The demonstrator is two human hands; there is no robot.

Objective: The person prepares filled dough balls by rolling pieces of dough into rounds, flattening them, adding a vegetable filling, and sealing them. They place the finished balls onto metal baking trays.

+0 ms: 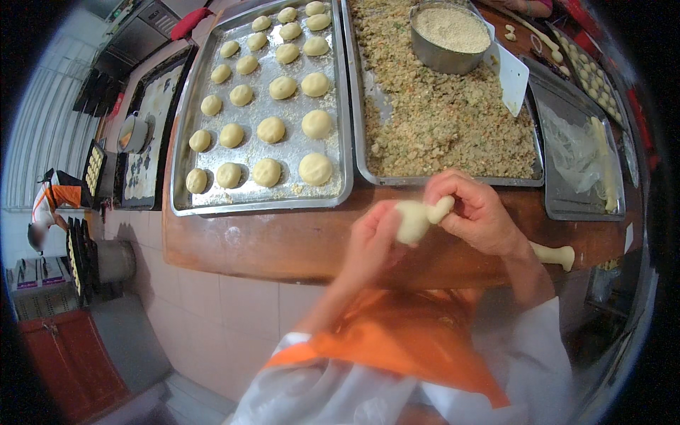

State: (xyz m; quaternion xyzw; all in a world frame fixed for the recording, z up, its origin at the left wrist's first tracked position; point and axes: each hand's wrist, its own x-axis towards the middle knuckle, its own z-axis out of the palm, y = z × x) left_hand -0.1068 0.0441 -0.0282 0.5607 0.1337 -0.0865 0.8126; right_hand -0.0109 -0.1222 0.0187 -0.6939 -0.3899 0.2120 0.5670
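Two hands, left hand (372,241) and right hand (476,212), gripping a dough roll (419,218) just before tray of dough balls (265,202) and filling tray (375,173).

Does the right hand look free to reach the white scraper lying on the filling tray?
Probably not yet: the right hand is pinching dough with the left hand. The path over the filling tray to the scraper looks open.

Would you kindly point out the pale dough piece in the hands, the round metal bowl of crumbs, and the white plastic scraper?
pale dough piece (414,220), head view, its thick end.
round metal bowl (428,54), head view, its side wall.
white plastic scraper (513,78), head view, blade middle.
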